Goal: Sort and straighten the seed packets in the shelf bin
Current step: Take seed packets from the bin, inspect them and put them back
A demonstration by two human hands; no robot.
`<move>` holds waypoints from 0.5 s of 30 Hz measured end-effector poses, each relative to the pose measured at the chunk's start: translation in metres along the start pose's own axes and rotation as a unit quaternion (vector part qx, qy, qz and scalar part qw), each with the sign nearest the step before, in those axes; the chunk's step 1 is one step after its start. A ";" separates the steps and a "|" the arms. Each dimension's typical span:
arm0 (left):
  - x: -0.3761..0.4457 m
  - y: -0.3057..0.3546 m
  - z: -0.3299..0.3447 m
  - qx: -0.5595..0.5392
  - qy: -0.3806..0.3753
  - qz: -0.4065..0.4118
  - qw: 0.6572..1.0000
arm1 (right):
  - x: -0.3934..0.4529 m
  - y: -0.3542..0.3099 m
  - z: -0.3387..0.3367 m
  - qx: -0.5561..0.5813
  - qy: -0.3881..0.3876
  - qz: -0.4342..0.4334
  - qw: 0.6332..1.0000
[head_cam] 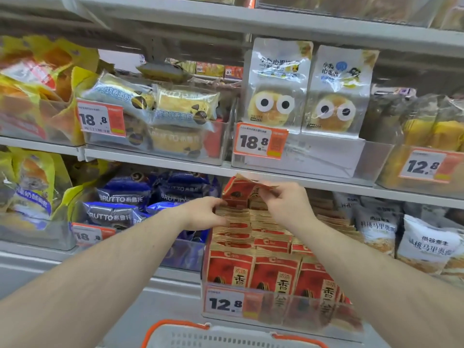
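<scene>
Nearest to you, a grey basket (233,336) with orange handles sits at the bottom edge, just below the clear bin (283,310) of red seed packets (276,272). That bin stands on the lower shelf and carries a 12.8 tag (226,303) on its front wall; the packets stand upright in three rows running back from the front. Your left hand (200,213) reaches over the left row, fingers loosely curled, their tips touching the packet tops; whether they pinch one you cannot tell. Your right hand (288,202) is further back over the middle row, thumb and fingers pinching the top edge of one raised packet (238,190), which tilts above the others near the back of the bin. Left of the bin lie blue Brutto packs (120,199), and right of it white bags (424,244). On the shelf above, two owl-eyed bags (276,96) stand upright behind an 18.8 tag (259,141), with bread rolls (175,106) in the bin to their left and yellow bags (37,84) at the far left.
</scene>
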State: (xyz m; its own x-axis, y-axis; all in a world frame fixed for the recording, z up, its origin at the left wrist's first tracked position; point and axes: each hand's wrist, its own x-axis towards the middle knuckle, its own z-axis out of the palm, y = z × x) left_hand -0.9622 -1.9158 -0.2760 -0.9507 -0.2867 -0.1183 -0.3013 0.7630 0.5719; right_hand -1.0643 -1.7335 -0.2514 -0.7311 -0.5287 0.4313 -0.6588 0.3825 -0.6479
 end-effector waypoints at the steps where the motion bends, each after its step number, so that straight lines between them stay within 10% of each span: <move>1: 0.000 -0.001 0.000 0.004 0.000 0.003 1.000 | 0.004 0.001 0.003 -0.009 -0.011 -0.005 1.000; 15: -0.010 -0.020 0.022 0.022 0.064 0.036 0.997 | 0.037 0.019 0.033 -0.100 -0.143 0.075 0.982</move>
State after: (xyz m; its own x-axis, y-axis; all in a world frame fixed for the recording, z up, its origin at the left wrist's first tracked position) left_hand -0.9485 -1.9156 -0.3041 -0.9536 -0.2997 0.0278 -0.2384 0.8085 0.5381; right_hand -1.0980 -1.7706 -0.2682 -0.7615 -0.6354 0.1279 -0.5903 0.5985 -0.5416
